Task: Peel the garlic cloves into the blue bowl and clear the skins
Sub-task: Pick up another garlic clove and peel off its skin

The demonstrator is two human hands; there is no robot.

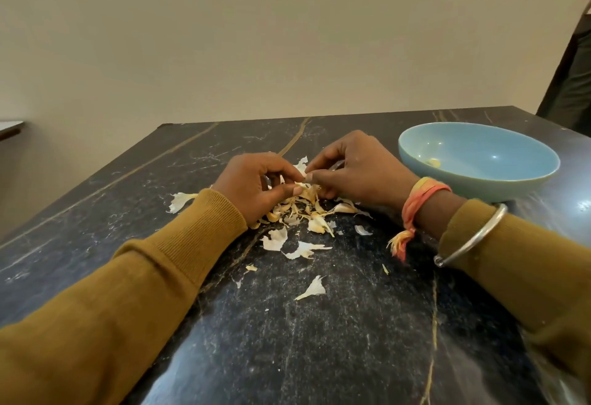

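Observation:
Both hands meet at the middle of the dark marble table (pixel 319 324). My left hand (pixel 256 183) and my right hand (pixel 355 171) pinch one garlic clove (pixel 305 185) between their fingertips, with papery skin sticking up from it. Below them lies a heap of garlic skins (pixel 300 212) and unpeeled cloves. Loose skins (pixel 275 240) are scattered toward me. The blue bowl (pixel 479 161) stands to the right of my right hand, with one pale peeled piece (pixel 433 162) in its bottom.
A stray skin (pixel 180 201) lies left of my left sleeve, another skin (pixel 313 288) nearer to me. The table's far edge runs just behind the hands, with a beige wall beyond. A dark object (pixel 572 84) stands at the far right.

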